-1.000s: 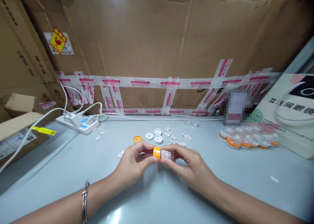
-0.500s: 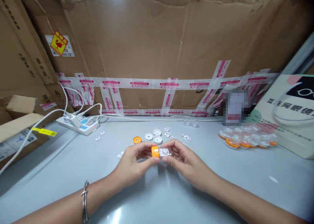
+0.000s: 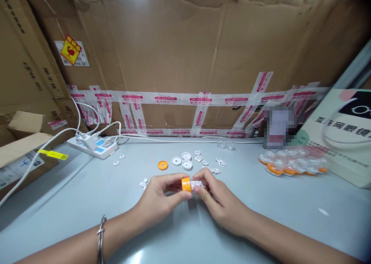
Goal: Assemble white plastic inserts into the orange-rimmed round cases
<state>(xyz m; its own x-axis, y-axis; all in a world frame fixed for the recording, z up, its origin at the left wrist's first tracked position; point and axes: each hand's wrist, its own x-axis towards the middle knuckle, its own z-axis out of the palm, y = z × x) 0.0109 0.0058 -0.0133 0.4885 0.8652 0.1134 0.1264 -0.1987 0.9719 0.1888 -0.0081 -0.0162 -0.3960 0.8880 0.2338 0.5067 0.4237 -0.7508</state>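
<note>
Both hands hold one small item above the middle of the table, tilted on its side. My left hand (image 3: 160, 198) pinches its round orange cap (image 3: 186, 184) between thumb and fingers. On the right end, the fingers and thumb of my right hand (image 3: 226, 202) close around a clear part with white patterned pieces (image 3: 197, 184) showing in it; the fingers partly hide it. Just beyond the hands lie an orange ring (image 3: 162, 165), several white rings (image 3: 176, 161) and several flat white cut-out pieces (image 3: 220, 162). Small white discs (image 3: 143, 183) rest beside my left hand.
A cluster of orange-and-clear units (image 3: 290, 163) sits at the right, before a printed bag (image 3: 342, 140). At the back left is a power strip (image 3: 95, 146) with white cables. A large taped cardboard box (image 3: 174, 55) walls off the back.
The held item has moved slightly nearer and to the right, and is turned a little. My right fingers now cover more of the clear part.
</note>
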